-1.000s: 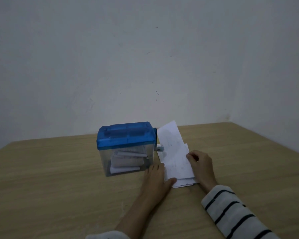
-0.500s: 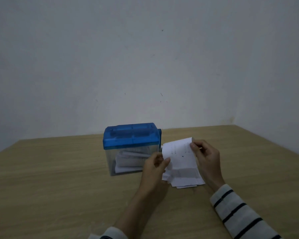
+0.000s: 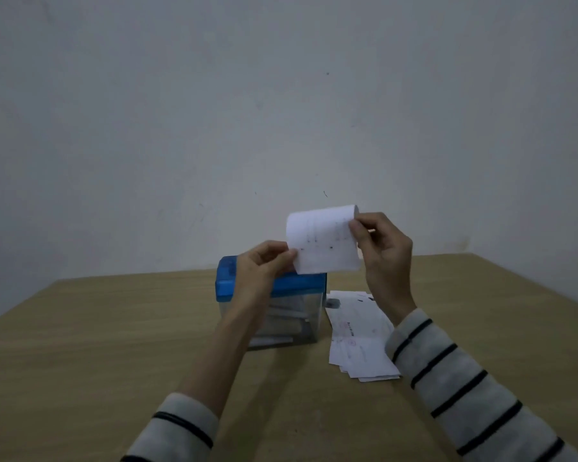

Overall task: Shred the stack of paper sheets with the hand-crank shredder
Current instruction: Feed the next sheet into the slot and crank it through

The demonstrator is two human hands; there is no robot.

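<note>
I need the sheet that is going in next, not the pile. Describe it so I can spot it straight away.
Start at the blue-lidded shredder in the middle of the wooden table. Just above its lid, the left hand and right hand pinch one white sheet by its side edges. Unlike the stack of paper lying flat to the right of the shredder, it is lifted and curls over at the top.

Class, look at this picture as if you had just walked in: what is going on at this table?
A person in a striped top holds one sheet of paper up with both hands, the left hand pinching its left edge and the right hand its right edge, above the blue-lidded shredder. The rest of the paper stack lies on the wooden table to the shredder's right. The clear bin already holds some paper. The sheet is not yet in the shredder.
</note>
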